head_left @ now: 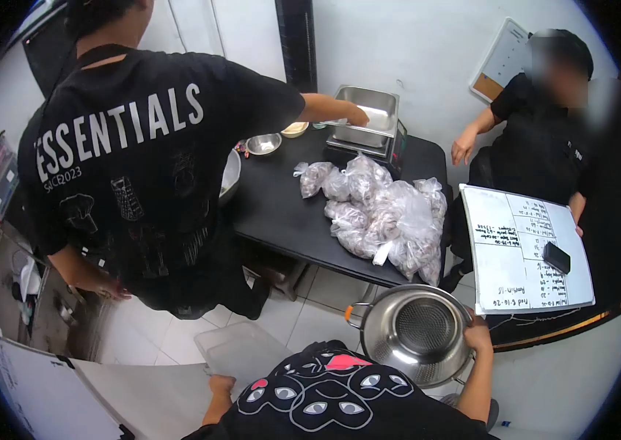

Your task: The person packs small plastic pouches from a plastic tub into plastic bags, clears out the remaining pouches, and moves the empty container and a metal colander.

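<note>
Currently gripping a metal strainer (425, 324) by its side with the right hand (477, 334), closed around the rim or a handle, hard to tell which. Holding the strainer hollow side up, below the near edge of the table, with an orange grip (349, 315) on its opposite side. Also pinching a clear plastic tub (240, 345) at its near edge with the left hand (222, 383), mostly closed, with some fingertips hidden. To the left of the strainer, above the floor tiles (141, 330). Just beyond, on the black table (274, 220), a heap of knotted plastic bags (391, 213), with contents too blurred to name. Behind those, a metal pan (367, 117) on a scale (358, 154), touched by a co-worker's hand (356, 115). Further left, a small bowl (263, 144). Off to the right, near a seated person (538, 147), a whiteboard (530, 227) covered in handwriting, with a black phone (557, 258) on top.
</note>
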The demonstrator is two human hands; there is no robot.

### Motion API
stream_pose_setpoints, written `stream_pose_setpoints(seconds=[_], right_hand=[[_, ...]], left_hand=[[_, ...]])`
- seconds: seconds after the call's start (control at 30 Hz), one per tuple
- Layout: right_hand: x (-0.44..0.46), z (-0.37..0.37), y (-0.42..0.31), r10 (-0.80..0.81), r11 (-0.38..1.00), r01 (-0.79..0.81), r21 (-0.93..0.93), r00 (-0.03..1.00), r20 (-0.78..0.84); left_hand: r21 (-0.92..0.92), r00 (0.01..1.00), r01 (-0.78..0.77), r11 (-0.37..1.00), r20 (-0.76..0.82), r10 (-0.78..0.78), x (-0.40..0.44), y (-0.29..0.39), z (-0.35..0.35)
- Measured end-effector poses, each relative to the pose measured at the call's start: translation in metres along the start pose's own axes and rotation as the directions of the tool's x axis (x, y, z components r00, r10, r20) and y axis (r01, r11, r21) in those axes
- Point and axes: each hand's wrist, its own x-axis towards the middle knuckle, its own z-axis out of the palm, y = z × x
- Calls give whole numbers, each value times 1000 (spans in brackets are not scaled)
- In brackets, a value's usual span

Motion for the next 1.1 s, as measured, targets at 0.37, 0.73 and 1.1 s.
stream_pose_setpoints(seconds=[0.37,0.73,1.1], right_hand=[[-87,161,355,658,743,-636,209,751,-54],[-107,196,301,524,785,-392,-480,833,178],[-31,162,192,468,719,-210,-663,851,238]], left_hand=[[54,997,-6,998,81,2,33,7,10],[123,1000,-21,992,-18,24,-5,47,-7],[258,981,-185,948,110,161,38,37,24]])
